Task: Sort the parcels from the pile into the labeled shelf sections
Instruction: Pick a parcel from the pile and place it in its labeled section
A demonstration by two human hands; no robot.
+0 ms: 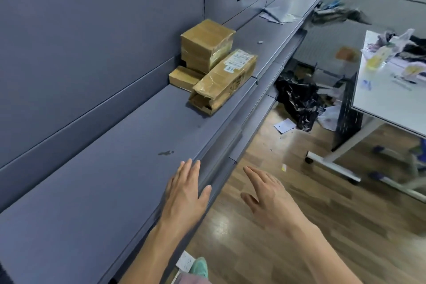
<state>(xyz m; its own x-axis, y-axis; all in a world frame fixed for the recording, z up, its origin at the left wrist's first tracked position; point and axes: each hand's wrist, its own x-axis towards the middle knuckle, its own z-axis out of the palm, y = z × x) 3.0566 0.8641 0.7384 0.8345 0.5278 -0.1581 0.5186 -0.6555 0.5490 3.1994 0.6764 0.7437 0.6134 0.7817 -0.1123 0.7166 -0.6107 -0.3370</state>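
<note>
Three brown cardboard parcels sit together on the grey shelf (119,145): a taped cube-shaped box (206,44) stacked on a flat box (183,78), and a long dented box (224,82) with a white label leaning beside them. My left hand (185,193) hovers flat over the shelf's front edge, fingers straight, holding nothing. My right hand (265,193) is out over the wooden floor, fingers spread and empty. Both hands are well short of the parcels.
A grey flat mailer (275,14) lies farther along the shelf. Black plastic bags (297,97) and paper scraps litter the floor. A white wheeled table (387,101) with bags and papers stands at right. A lower shelf edge (244,131) juts out below.
</note>
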